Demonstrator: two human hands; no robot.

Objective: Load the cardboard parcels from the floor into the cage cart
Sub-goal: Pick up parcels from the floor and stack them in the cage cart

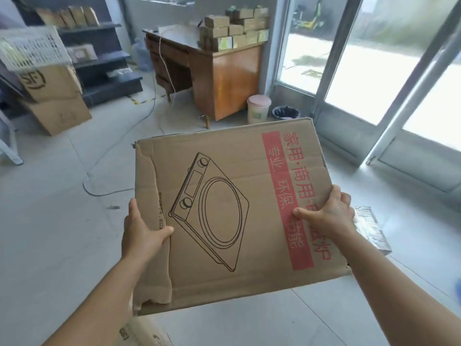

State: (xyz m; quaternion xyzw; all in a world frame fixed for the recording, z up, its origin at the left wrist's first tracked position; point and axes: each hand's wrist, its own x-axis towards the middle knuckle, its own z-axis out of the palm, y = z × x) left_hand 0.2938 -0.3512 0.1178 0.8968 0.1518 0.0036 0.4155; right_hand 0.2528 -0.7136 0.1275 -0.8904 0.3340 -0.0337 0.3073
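So the box (232, 216) is up in the air, held out flat in front of the person, well off the floor (50, 208). It's a big flat cardboard one with a line drawing of a cooktop on the top face and a red strip of Chinese text down its right side. The left edge is pretty beat up, torn and creased.

Left hand (141, 233) is clamped on the box's left edge, thumb on top and the other fingers tucked underneath out of sight. Right hand (329, 212) grips the right edge the same way, thumb lying across the red strip.

Working out from the box: just under its near left corner another bit of cardboard (139, 333) pokes into view at the bottom. Right of the box, partly hidden behind the right hand, a silvery packet (369, 226) lies on the floor. Beyond the box's far edge sit a pink-lidded bin (258, 108) and a black-bagged bin (285, 112), side by side next to a wooden desk (224, 78) stacked with small boxes (234, 31). Far right of the box are glass doors (374, 71). Far left of it, a white wire cage (30, 48) sits blurred, with two brown cartons (55, 96) below it and dark shelves (99, 51) behind. A cable (119, 146) trails over the floor left of the box.
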